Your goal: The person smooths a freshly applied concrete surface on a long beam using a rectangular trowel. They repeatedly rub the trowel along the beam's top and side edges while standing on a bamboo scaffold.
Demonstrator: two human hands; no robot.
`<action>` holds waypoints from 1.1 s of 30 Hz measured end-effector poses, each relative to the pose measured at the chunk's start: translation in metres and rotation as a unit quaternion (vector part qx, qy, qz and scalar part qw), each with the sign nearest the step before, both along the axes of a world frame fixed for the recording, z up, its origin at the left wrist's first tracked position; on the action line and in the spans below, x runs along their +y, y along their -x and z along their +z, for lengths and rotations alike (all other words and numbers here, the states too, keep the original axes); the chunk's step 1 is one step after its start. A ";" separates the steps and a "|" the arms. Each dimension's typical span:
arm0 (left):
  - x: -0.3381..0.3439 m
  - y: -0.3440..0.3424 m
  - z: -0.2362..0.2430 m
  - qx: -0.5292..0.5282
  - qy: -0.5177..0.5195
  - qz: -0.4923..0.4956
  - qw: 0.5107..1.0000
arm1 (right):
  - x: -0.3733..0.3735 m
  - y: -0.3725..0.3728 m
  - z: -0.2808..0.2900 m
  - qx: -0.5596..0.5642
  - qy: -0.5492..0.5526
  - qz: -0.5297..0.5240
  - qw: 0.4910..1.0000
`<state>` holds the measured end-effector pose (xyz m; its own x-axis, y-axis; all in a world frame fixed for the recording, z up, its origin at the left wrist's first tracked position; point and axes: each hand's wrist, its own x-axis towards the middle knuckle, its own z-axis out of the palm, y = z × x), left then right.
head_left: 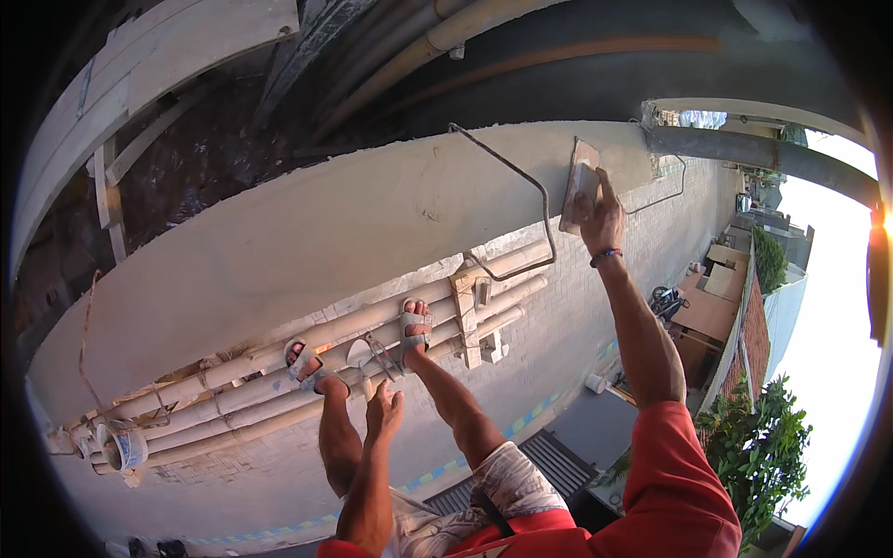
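My right hand (603, 216), a dark beaded band at its wrist, grips a flat plastering float (579, 186). The float's face lies against the smooth grey plastered band (307, 228) near its right end. Lower down, my left hand (382, 414) is closed beside a pale handle, apparently of a pointing trowel with a light rounded blade (358, 353); the fingers partly hide the grip. A thin metal piece (381, 356) shows next to the blade. My sandalled feet (416, 325) stand on bamboo poles (246, 377), one on each side of the trowel.
Bent steel rods (535, 181) stick out from the plaster. A wooden cross brace (467, 321) joins the poles. A bucket (126, 446) hangs at their left end. Far below lie a paved surface (581, 288), a motorbike (667, 302) and a leafy tree (758, 442).
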<state>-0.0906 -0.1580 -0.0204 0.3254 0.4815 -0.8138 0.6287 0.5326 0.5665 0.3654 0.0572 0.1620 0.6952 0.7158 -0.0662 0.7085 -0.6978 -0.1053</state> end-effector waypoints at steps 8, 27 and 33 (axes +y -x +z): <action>0.006 -0.002 0.002 -0.005 -0.007 -0.011 1.000 | 0.038 -0.028 -0.004 -0.032 -0.057 0.099 0.993; -0.006 0.004 -0.008 0.012 -0.019 -0.007 1.000 | 0.072 -0.023 0.000 -0.028 -0.067 0.110 0.991; -0.003 0.006 0.028 -0.022 -0.060 -0.018 0.998 | 0.060 -0.037 -0.008 0.014 -0.078 0.092 0.993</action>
